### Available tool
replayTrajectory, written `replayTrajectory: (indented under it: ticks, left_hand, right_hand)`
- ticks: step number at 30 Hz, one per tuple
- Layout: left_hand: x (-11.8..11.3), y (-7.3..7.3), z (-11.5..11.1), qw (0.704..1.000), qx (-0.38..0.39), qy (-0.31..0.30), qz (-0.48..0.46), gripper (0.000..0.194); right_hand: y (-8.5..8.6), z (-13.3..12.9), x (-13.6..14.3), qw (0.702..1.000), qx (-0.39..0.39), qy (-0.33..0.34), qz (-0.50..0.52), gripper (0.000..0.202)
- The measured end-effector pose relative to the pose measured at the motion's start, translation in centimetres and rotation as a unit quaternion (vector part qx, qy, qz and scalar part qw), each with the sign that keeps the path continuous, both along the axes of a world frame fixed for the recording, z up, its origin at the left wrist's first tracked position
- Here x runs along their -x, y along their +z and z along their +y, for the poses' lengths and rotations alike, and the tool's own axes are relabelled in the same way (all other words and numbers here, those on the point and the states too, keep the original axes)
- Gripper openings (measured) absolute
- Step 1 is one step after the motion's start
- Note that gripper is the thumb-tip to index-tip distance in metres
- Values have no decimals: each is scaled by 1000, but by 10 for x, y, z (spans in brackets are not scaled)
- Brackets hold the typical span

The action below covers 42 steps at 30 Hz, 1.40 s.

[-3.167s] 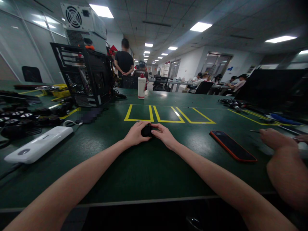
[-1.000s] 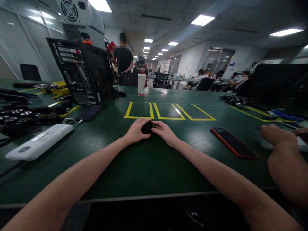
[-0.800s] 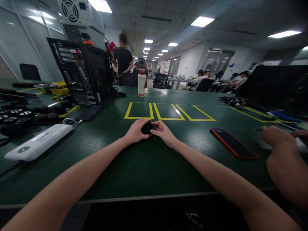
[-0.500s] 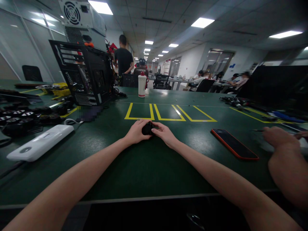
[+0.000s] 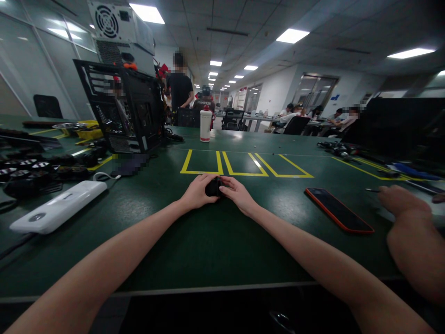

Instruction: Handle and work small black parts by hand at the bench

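Hands [image 5: 195,193] on rounded black object [image 5: 212,188], glossy tabletop [image 5: 222,250]

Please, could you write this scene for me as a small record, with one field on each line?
Surface: green table with yellow tape outlines
Left hand: grip around a small black object
Right hand: at that object's right edge
Object's identity: cannot be told; hands partly cover it
Left side: long white device, black computer case
Right side: phone with orange edge, lying flat; a co-worker's hand beyond it
Behind the outlines: upright white bottle with red top
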<state>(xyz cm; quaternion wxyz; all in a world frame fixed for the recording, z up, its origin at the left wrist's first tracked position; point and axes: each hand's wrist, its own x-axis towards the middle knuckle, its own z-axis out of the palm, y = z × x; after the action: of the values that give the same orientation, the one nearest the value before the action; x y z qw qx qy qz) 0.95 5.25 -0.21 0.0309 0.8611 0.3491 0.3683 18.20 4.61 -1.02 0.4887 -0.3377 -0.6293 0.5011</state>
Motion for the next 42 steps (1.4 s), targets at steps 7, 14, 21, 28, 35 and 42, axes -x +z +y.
replayTrajectory:
  ticks: [7,14,21,28,35,42]
  left_hand:
    - [1,0,0,1000,7,-3,-4,59]
    - [0,1,-1,1000,8,2,-1,58]
    - [1,1,-1,1000,14,-2,-3,59]
    - [1,2,6,998,58,13,-6,61]
    - [6,1,31,968,247,42,-10,63]
    - [1,-5,35,974,222,45,-18,60]
  right_hand:
    - [1,-5,-2,999,-5,33,29,32]
    - [3,-4,0,999,-33,1,8,27]
    - [1,-5,-2,999,-7,32,23,36]
    - [-4,2,-4,993,-39,-62,-93,30]
    - [-6,7,-9,940,-87,-143,-298,38]
    - [1,-2,-1,898,-128,-145,-395,49]
